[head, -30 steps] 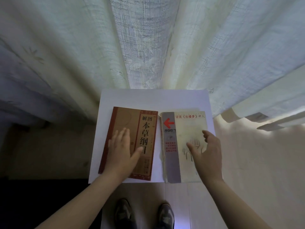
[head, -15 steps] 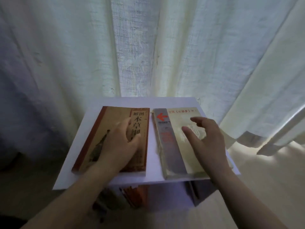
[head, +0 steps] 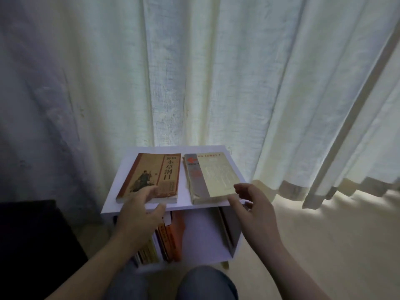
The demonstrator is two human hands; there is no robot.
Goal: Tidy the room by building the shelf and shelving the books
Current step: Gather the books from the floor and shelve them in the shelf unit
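Both hands, left [head: 138,210] and right [head: 255,210], hovering empty, grips apart; pale book [head: 211,179] overhanging shelf [head: 127,167] edge, risking a fall.

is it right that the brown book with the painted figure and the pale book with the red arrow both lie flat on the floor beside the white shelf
Not quite. In the head view, the brown book with the painted figure and the pale book with the red arrow lie flat on top of the white shelf, not on the floor.
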